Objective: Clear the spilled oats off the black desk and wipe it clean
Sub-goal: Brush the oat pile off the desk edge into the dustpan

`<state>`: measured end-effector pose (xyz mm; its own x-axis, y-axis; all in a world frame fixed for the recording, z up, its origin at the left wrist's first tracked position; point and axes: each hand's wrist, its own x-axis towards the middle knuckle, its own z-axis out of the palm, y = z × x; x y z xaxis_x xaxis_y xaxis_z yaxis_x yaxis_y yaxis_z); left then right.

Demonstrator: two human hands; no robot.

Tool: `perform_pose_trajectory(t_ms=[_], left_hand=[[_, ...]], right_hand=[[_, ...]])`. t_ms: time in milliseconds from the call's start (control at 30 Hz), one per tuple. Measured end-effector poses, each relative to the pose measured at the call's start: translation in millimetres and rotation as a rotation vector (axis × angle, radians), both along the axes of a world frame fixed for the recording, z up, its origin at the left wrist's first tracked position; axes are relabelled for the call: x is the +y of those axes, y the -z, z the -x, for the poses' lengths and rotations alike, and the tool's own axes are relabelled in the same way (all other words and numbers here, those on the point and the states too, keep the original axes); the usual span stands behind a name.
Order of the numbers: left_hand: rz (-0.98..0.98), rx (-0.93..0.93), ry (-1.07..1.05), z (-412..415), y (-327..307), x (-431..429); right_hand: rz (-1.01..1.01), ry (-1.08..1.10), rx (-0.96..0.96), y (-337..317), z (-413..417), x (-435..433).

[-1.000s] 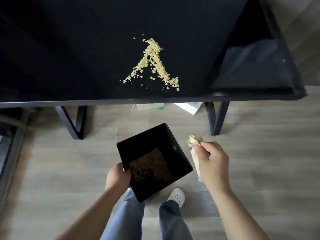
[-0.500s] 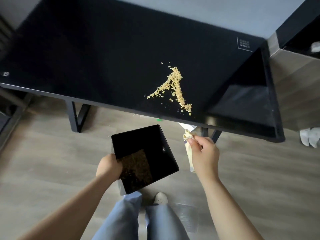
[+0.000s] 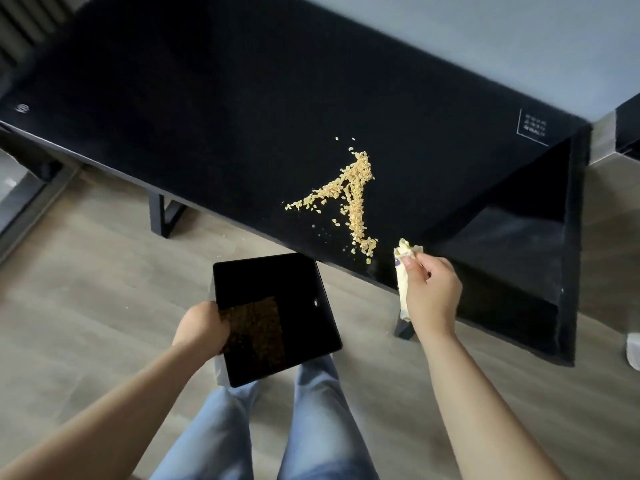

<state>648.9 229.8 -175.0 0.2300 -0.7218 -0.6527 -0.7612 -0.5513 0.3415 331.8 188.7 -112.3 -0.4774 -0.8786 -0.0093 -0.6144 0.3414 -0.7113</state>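
Count: 1 counter [image 3: 207,116], 1 oat spill [image 3: 353,199] (loose flakes too many to count), 1 black tray [image 3: 270,278], 1 yellow cloth [image 3: 403,252], 2 hands: left hand [image 3: 201,327], right hand [image 3: 433,296]

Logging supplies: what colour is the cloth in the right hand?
The cloth is pale yellow; head view, pinched in the right hand.

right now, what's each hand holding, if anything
Left hand: grips the black tray by its edge.
Right hand: pinches a rolled yellow cloth, just beside the oats.
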Motion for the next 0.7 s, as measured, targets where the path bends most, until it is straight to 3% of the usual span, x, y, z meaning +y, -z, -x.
perform_pose_trajectory(t_ms=[333, 467, 700], left_hand=[[0.018, -0.090, -0.118, 65.6, 0.9, -5.8], [-0.015, -0.113, -0.161, 79.7, 7.6, -3.1], [-0.018, -0.102, -0.221, 92.3, 8.1, -6.1]], right_hand=[[-0.068, -0.243, 0.070, 27.4, 43.5, -98.0], [-0.024, -0.303, 0.048, 46.6, 34.9, -96.8], [0.022, -0.595, -0.138, 66.7, -25.5, -56.7]])
